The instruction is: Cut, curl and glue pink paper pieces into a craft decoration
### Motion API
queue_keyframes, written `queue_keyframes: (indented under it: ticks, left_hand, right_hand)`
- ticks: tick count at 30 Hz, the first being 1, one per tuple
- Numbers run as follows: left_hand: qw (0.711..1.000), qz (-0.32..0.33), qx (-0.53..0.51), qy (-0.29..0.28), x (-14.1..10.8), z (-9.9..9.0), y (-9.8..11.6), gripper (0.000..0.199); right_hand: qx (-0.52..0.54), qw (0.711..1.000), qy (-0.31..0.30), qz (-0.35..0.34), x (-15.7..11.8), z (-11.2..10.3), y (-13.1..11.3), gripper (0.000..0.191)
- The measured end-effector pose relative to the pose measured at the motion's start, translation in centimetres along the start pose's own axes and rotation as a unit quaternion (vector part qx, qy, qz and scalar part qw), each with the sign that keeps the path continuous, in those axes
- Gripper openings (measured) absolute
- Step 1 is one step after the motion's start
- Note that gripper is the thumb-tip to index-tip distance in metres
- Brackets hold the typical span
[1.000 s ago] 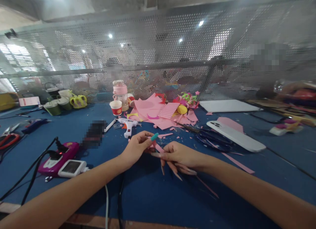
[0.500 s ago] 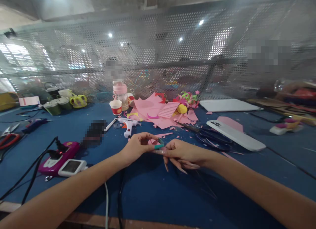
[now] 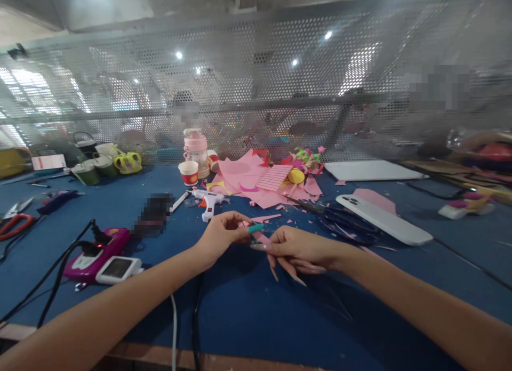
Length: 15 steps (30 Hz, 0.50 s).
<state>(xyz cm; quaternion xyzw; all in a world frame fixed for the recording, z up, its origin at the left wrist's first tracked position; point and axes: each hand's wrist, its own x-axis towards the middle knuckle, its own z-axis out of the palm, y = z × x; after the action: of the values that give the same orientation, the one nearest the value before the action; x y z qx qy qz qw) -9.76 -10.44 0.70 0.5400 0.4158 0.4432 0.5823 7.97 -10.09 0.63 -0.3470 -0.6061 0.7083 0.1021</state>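
Cup point(image 3: 189, 174) beside bottle point(image 3: 196, 147), contents unclear

Small white lights shone high up, and bright light came through at the far left. Soft shadows lay under the hands point(image 3: 260, 243). The edges looked stretched and blurry.

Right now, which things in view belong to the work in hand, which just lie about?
Work:
- narrow pink paper strip, in left hand and right hand
- probably flat pink paper sheets, blue-handled metal scissors, white plastic glue gun

Lying about, seemingly:
- white flat phone
- red-and-white cup
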Motion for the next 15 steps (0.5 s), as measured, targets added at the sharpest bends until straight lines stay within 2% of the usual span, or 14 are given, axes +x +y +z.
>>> queue_keyframes:
  ticks: [8, 15]
  left_hand:
    - [0.998, 0.036, 0.020, 0.038, 0.00, 0.10, 0.17, 0.018]
    - [0.993, 0.075, 0.065, 0.057, -0.20, 0.29, 0.18, 0.014]
  right_hand:
    - [-0.005, 1.000, -0.021, 0.020, -0.28, 0.32, -0.55, 0.041]
    - [-0.070, 0.995, -0.071, 0.006, -0.75, 0.59, -0.91, 0.044]
